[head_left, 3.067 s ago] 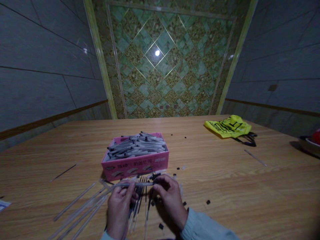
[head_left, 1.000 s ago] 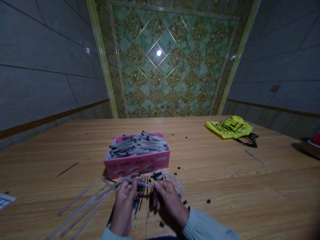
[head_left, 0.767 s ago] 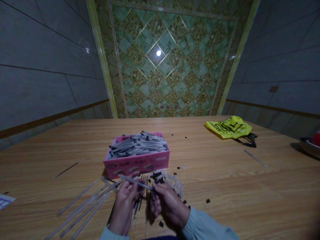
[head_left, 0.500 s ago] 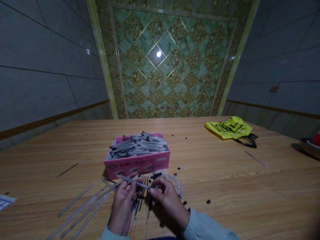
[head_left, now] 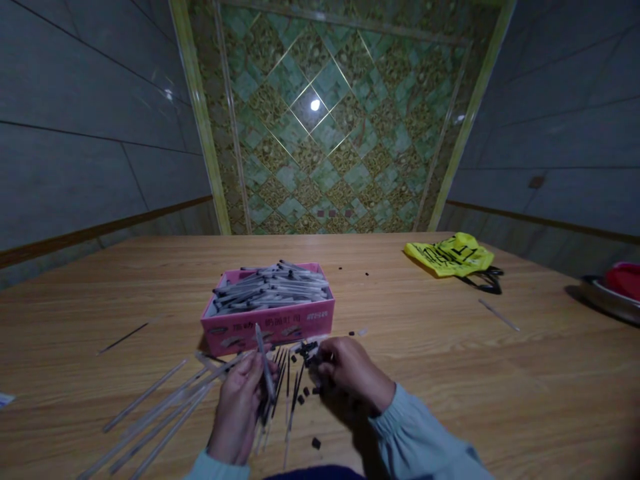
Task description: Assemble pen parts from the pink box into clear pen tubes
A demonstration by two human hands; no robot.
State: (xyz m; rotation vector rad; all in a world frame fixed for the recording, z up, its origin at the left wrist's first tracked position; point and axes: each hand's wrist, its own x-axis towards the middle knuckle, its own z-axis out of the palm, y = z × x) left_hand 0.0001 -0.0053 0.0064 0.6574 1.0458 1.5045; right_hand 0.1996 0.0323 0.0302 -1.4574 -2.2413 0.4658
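Note:
My left hand [head_left: 236, 405] is closed around a clear pen barrel [head_left: 261, 347], tilted with one end up toward the box. Over a small heap of black pen caps or plugs [head_left: 306, 349] is my right hand [head_left: 357, 375], fingers bent together; whatever they pinch is hidden. Thin dark pen refills [head_left: 280, 380] lie fanned out between both hands. Several clear pen tubes [head_left: 145, 397] rest left of my left hand. Just beyond the hands stands a pink box [head_left: 267, 331], heaped with assembled-looking pens [head_left: 273, 288].
A yellow bag [head_left: 450, 257] with black handles lies at the far right of the wooden table [head_left: 425, 373]. One loose pen tube [head_left: 499, 315] is nearer. At the right edge sits a bowl [head_left: 607, 298] with something red. A single dark refill [head_left: 124, 338] lies left.
My right hand has let go of the pen barrel and moved right and slightly forward to the small parts. The barrel, still in my left hand, has swung more upright.

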